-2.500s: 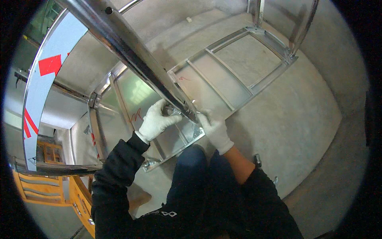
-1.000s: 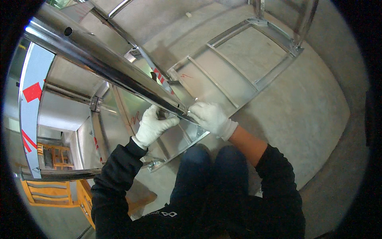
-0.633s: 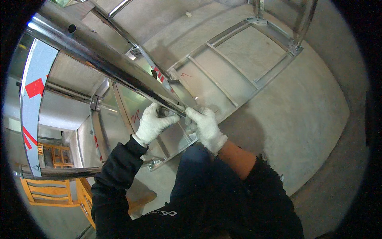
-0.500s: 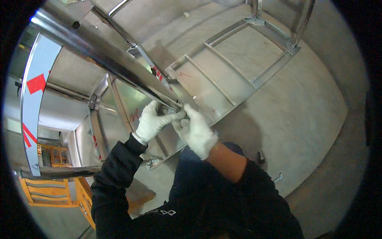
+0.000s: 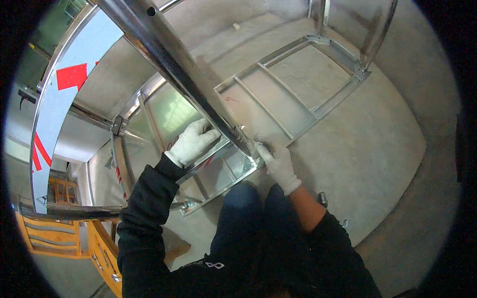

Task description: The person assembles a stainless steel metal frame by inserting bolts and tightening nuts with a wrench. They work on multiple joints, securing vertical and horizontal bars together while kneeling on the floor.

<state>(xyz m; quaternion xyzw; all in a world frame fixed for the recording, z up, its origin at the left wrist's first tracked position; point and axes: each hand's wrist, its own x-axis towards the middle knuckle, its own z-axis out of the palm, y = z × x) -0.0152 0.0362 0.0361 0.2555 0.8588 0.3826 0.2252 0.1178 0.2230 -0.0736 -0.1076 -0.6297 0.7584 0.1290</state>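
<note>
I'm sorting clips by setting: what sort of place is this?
Perhaps a workshop: a metal frame lies on a bare grey floor, with a thick metal tube slanting above.

Two gloved hands are seen, one thick metal tube, one blue-filmed strip at left, and two far-right posts.

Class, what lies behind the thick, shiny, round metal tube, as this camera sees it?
Parts of a silver metal frame with thin crossbars show on either side of the tube; the strip directly behind it is covered.
</note>
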